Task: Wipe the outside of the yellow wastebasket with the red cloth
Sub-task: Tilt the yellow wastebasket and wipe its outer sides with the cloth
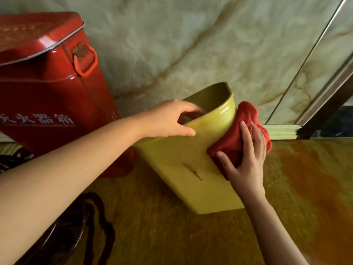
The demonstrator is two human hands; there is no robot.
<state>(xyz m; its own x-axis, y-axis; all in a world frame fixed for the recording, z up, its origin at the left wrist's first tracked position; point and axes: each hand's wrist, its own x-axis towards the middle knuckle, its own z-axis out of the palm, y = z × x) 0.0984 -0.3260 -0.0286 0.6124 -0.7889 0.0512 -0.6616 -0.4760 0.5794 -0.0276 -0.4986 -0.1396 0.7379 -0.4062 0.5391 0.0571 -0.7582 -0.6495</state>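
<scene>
Yellow wastebasket (pixel 183 159) on the brown floor (pixel 305 188), tipped over toward the wall, open top facing up and away. A dark crack on its near side. Left hand (pixel 168 119) gripping the rim at the top, fingers curled inside, thumb lying along the outside edge. Right hand (pixel 246 161) spread wide and flat, pressing the red cloth (pixel 238 136) against the right side of the basket. Cloth bunched up, some of it poking out above the fingers, touching the basket near its rim. Big red metal box (pixel 47 83) just to the left, with a lid, a ring handle and white writing on the front. Pale marble wall (pixel 191 44) behind it all. Something dark and ropey low on the left, too blurry to tell.
</scene>
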